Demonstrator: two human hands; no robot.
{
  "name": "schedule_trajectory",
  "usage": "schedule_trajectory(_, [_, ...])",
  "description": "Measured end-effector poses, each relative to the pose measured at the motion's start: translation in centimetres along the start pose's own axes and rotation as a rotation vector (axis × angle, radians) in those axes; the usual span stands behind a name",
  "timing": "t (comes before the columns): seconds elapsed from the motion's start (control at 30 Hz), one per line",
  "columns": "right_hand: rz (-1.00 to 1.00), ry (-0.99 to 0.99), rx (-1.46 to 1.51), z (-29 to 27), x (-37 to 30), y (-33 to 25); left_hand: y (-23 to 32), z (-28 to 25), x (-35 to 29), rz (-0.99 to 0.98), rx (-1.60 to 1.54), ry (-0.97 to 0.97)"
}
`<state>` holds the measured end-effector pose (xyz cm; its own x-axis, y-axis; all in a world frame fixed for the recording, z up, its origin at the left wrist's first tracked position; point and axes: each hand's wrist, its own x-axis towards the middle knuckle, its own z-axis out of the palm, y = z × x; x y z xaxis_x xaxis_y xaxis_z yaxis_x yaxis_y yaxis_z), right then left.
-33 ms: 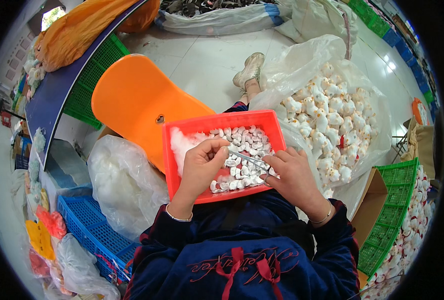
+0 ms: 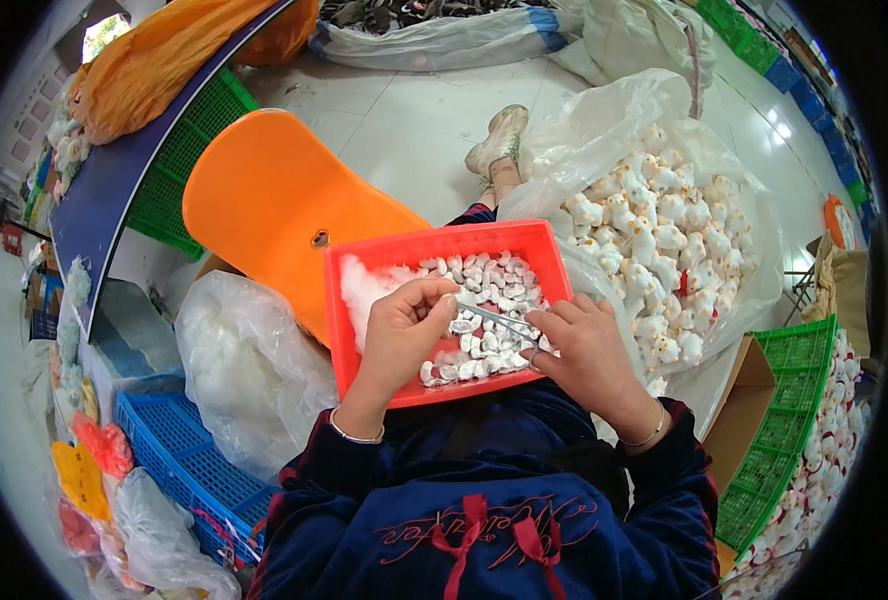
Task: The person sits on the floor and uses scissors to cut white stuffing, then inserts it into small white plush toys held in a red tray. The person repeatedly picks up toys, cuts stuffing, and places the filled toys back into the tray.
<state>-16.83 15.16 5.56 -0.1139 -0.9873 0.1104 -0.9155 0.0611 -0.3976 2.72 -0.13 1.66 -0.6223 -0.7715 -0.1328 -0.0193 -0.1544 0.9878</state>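
Observation:
A red plastic tray [image 2: 444, 238] sits on my lap, with many small white curved fabric pieces [image 2: 489, 275] inside. Fluffy white stuffing [image 2: 360, 290] lies along its left side. Over the tray, my left hand [image 2: 404, 325] is closed in a pinch, thumb against forefinger, on a small white piece mostly covered by the fingers. My right hand [image 2: 594, 350] grips slim metal forceps [image 2: 499, 318] with finger loops, one loop round a finger. Their tip points left and meets the piece at my left fingertips.
An orange chair seat [image 2: 264, 190] stands beyond the tray. Left are a clear bag of stuffing [image 2: 229, 345] and a blue crate [image 2: 179, 440]. Right, a plastic bag holds many white plush toys [image 2: 664, 240], near a cardboard box [image 2: 744, 400] and green crate [image 2: 789, 420].

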Motion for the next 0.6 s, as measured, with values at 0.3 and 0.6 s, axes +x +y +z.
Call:
schedule_trajectory(0.3, [0.030,-0.017,0.030,-1.6,-0.9,1.8,-0.1,-0.8,-0.1,-0.064,-0.126,0.024])
schedule_trajectory(0.6, [-0.076,-0.029,0.078,-0.7,-0.4,1.4,-0.1,-0.3,-0.7,0.017,-0.057,0.013])
